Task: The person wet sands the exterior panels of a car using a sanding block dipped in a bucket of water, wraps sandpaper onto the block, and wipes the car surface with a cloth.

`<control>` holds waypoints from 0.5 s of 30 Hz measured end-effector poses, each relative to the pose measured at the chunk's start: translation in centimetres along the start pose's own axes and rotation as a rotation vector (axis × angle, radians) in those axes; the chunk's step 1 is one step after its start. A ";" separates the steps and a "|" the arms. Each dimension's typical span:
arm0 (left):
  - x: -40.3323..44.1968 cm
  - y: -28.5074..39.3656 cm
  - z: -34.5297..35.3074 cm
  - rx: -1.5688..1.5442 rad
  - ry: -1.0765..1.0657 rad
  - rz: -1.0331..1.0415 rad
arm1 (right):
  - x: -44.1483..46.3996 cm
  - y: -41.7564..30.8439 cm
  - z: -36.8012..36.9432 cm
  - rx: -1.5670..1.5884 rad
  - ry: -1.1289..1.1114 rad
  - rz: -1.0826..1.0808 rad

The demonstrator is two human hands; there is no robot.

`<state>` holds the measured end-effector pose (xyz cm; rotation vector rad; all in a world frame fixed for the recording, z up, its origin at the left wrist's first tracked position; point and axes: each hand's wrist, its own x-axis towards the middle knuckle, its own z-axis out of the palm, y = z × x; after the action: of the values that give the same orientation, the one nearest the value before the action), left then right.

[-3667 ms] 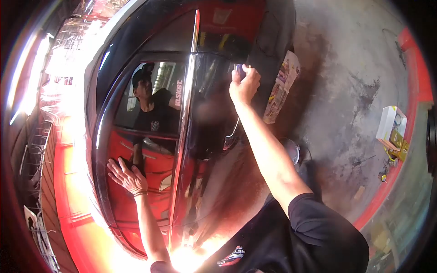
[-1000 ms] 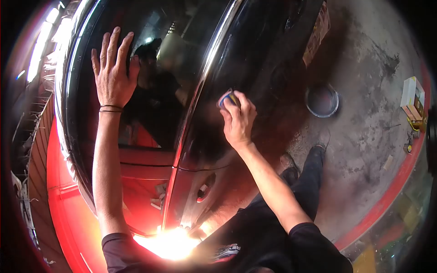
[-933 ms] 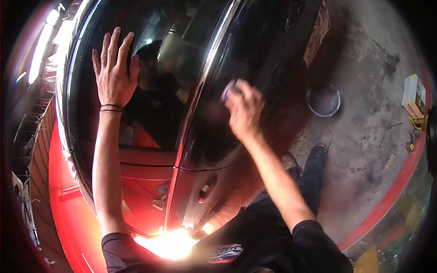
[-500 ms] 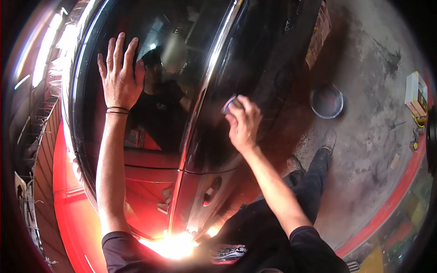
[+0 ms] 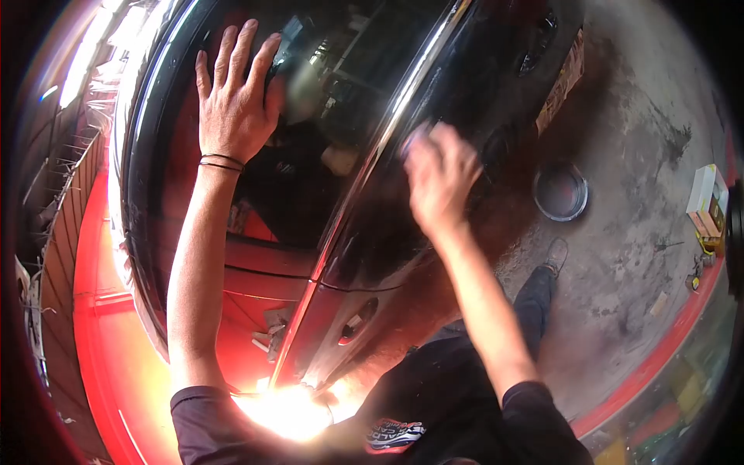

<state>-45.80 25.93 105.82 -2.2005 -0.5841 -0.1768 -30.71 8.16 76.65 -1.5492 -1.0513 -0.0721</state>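
My left hand (image 5: 235, 105) lies flat with fingers spread on the dark window glass (image 5: 306, 178) of a black car. Two thin dark bands circle that wrist. Across the chrome trim strip (image 5: 387, 132), my right hand (image 5: 442, 174) is against the glossy black door panel (image 5: 372, 240), blurred by motion. Its fingers are wrapped round a small round pad (image 5: 417, 139), of which only a smeared bluish and pale edge shows. A door handle (image 5: 358, 322) sits lower on the panel. The window reflects a person in dark clothes.
A round bucket (image 5: 560, 191) stands on the grey concrete floor (image 5: 620, 271) right of the car. Farther right is an open carton (image 5: 707, 201) with yellow items. Printed paper (image 5: 562, 81) hangs along the car's lower edge. A bright light glares at the bottom; my foot (image 5: 556, 256) is on the floor.
Over the last second my right hand has moved up and right along the panel with the pad. My left hand appears higher and farther right in view, still flat on the glass; the view has shifted.
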 end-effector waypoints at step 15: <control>-0.1 0.0 0.1 0.016 0.014 0.000 | 6.3 3.0 -0.3 -0.071 -0.013 -0.120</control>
<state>-45.89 26.04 105.73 -2.1819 -0.5754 -0.1871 -24.94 11.85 78.12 -1.5504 -1.1627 -0.1842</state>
